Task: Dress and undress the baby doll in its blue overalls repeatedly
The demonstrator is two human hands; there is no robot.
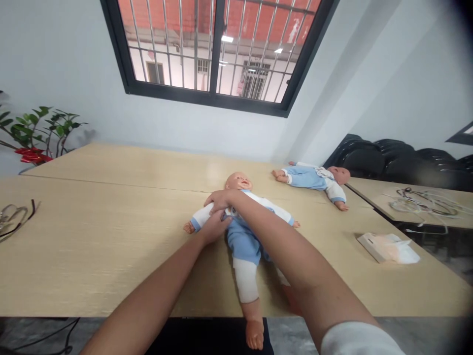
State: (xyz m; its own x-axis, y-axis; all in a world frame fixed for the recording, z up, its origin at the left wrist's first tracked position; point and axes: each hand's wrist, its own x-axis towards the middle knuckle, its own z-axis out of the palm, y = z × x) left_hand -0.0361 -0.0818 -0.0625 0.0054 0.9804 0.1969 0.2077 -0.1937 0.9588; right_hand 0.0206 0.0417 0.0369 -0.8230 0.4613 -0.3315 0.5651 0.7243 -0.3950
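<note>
A baby doll [244,241] in a blue and white outfit lies face up on the table, its head toward the window wall and one foot past the near edge. Both my hands are at its chest, by the shoulder on the left side. My right hand [220,200] has its fingers curled over the outfit there. Just below it, my left hand [215,227] closes on the same cloth, touching the right hand. My forearms hide part of the doll's body and its other leg. What the fingertips pinch is partly hidden.
A second doll [308,178] in matching clothes lies at the back right. Near the right edge rests a pack of tissues [388,248]. Cables [428,202] lie on another table, with black chairs [364,160] behind. Glasses-like wire [16,217] and a plant [40,128] are left.
</note>
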